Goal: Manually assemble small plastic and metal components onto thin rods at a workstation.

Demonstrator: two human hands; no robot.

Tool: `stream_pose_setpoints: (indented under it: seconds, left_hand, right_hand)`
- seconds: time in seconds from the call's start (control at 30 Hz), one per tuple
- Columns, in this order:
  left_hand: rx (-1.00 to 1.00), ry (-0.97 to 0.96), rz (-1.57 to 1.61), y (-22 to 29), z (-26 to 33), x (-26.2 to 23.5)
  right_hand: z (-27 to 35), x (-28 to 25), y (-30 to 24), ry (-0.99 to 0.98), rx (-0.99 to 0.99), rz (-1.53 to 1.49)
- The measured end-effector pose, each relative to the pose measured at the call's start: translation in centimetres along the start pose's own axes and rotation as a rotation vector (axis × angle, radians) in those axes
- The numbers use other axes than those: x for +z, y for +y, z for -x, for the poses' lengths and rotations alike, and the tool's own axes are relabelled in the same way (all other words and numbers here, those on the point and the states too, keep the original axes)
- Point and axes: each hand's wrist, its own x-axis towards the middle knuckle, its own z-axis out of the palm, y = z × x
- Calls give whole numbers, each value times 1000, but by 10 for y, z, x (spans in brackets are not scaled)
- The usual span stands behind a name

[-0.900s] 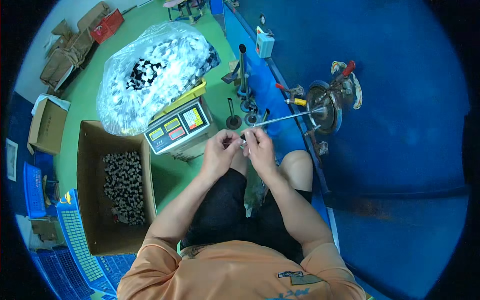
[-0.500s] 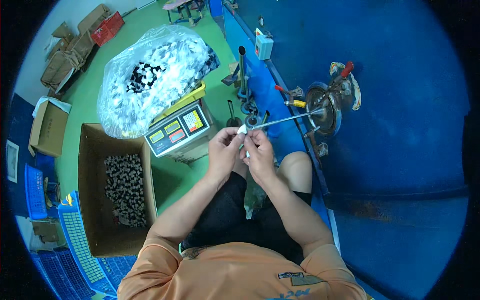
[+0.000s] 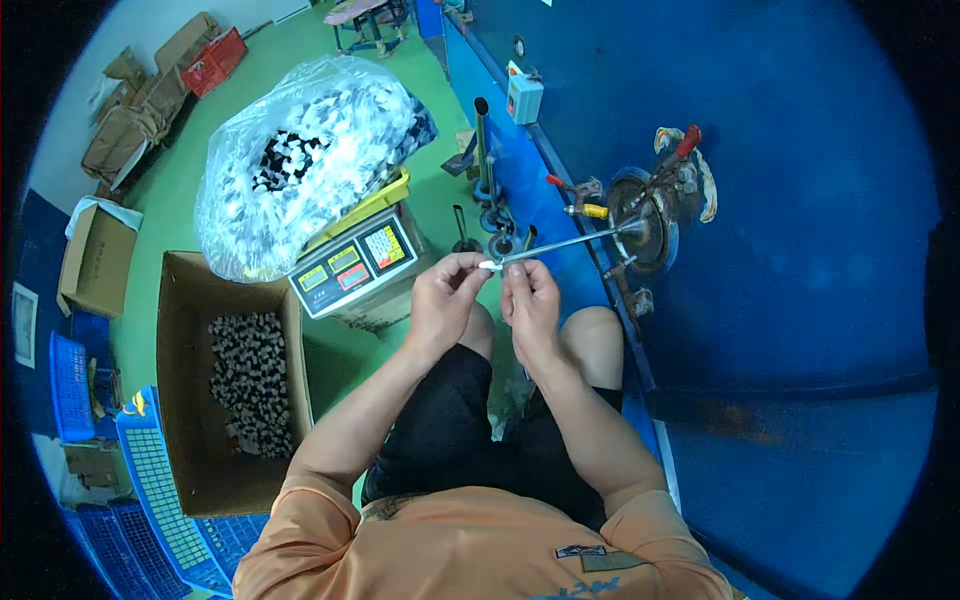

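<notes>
My left hand (image 3: 440, 302) pinches a small white piece (image 3: 489, 265) between thumb and fingertips, right at the near end of a thin metal rod (image 3: 570, 241). The rod runs off to the right, to a round metal disc (image 3: 645, 222) on the blue work surface. Just under the rod's tip is my right hand (image 3: 531, 304), its fingers curled together close to the white piece. What those fingers hold, if anything, is too small to make out.
A clear plastic bag (image 3: 330, 150) of small white and black pieces rests on a digital scale (image 3: 355, 265). Below it stands a cardboard box (image 3: 190, 400) holding many dark pieces. Clamps with red (image 3: 689, 141) and yellow (image 3: 595, 211) handles sit beside the disc. Upright metal tubes (image 3: 482, 140) stand ahead.
The white piece has turned from pointing upward to lying sideways, in line with the rod's tip. My hands have drawn slightly apart, and the right fingers have come off the piece.
</notes>
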Motion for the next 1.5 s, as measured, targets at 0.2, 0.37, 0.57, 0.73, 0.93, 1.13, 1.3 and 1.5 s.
stream_pose_setpoints:
  seconds: [0.2, 0.37, 0.57, 0.73, 0.93, 1.13, 1.3, 1.5]
  left_hand:
    - [-17, 9, 17, -1, -1, -1]
    - [-27, 1, 4, -7, 1, -4]
    - [-28, -1, 59, -4, -1, -1]
    - [-14, -5, 50, -2, -2, 0]
    - [24, -12, 187, 0, -6, 11]
    - [58, 57, 273, -9, 1, 21]
    - [58, 11, 222, -9, 0, 17]
    - [29, 39, 348, -9, 5, 23]
  right_hand:
    - [1, 4, -5, -18, -39, -11]
    - [0, 1, -3, -6, -35, -7]
    - [1, 2, -5, -13, -51, -2]
    - [1, 3, -5, -46, -64, -33]
    - [-2, 16, -25, -50, -29, -20]
    - [-8, 7, -24, -42, 14, -61]
    - [-9, 8, -21, -52, -10, -12]
    - [-10, 11, -19, -1, -54, 2]
